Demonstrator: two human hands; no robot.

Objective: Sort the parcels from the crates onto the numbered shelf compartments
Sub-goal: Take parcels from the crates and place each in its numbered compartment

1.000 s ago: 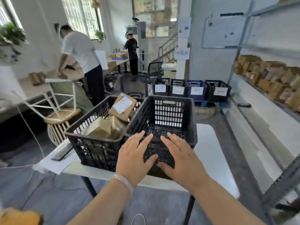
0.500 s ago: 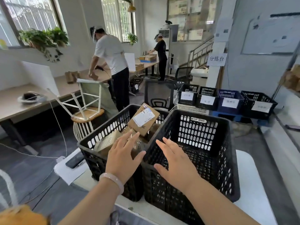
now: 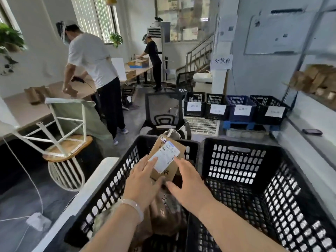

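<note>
1. Chair point(image 3: 60, 142), at nine o'clock from my hands: tipped up on the desk edge, well apart from the crates, so it plays no part in the sorting.
2. Left crate point(image 3: 116, 180), black and slotted, on the white table point(image 3: 101, 171): it holds the brown parcels to be sorted, which is why both my hands are over it.
3. My left hand point(image 3: 143, 184), bracelet at the wrist: fingers spread and laid against the left side of the top parcel, steadying it; I cannot tell whether the thumb is under it.
4. Top parcel point(image 3: 166, 160), at twelve o'clock from my hands: a cardboard box leaning upright on the others, white label facing me, probably so the handwritten mark at its top corner can be read.
5. My right hand point(image 3: 189, 184): fingers spread, fingertips touching the parcel's right edge, nothing gripped yet.
6. Right crate point(image 3: 272, 179), at three o'clock: no parcels visible inside.
7. Shelf point(image 3: 316, 82), at two o'clock: blurred, already carrying brown parcels; likely the destination.
</note>
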